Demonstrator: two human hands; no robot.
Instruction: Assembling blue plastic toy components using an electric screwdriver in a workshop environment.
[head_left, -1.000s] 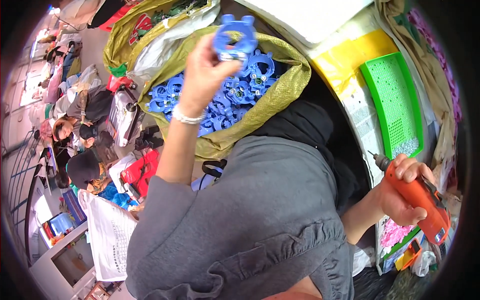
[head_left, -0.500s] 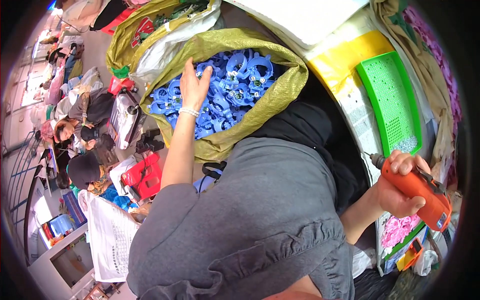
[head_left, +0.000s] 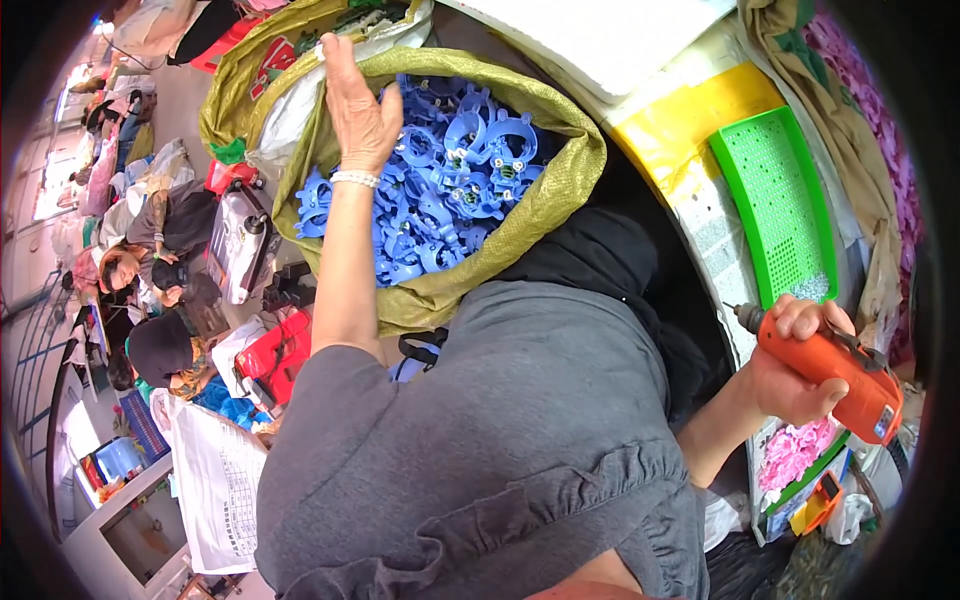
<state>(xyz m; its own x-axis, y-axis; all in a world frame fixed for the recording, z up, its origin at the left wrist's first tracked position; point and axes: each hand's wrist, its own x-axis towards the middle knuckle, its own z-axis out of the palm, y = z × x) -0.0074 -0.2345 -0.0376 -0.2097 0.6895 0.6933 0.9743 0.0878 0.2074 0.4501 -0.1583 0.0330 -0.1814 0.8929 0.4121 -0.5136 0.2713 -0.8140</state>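
My left hand (head_left: 362, 118), a beaded bracelet at its wrist, is stretched over the left side of a yellow woven sack (head_left: 420, 300). Its fingers are extended and nothing shows in them. Many blue plastic parts (head_left: 440, 190) with ring-shaped openings fill the sack, just right of the hand. At the right, my right hand (head_left: 790, 365) is wrapped round an orange electric screwdriver (head_left: 840, 375), whose thin bit points left and up. The tool is held just below a long green perforated tray (head_left: 775, 200), which has small silvery pieces at its near end.
A second yellow sack (head_left: 240, 85) stands beyond the first. Pink parts (head_left: 795, 455) lie near the table's right end. At the left are a red plastic stool (head_left: 280, 355), a white printed sack (head_left: 215, 490) and several seated people. A white board (head_left: 600, 35) lies at the top.
My left hand has moved up and slightly left, from over the blue parts to the sack's far-left rim. My right hand keeps the screwdriver in nearly the same place.
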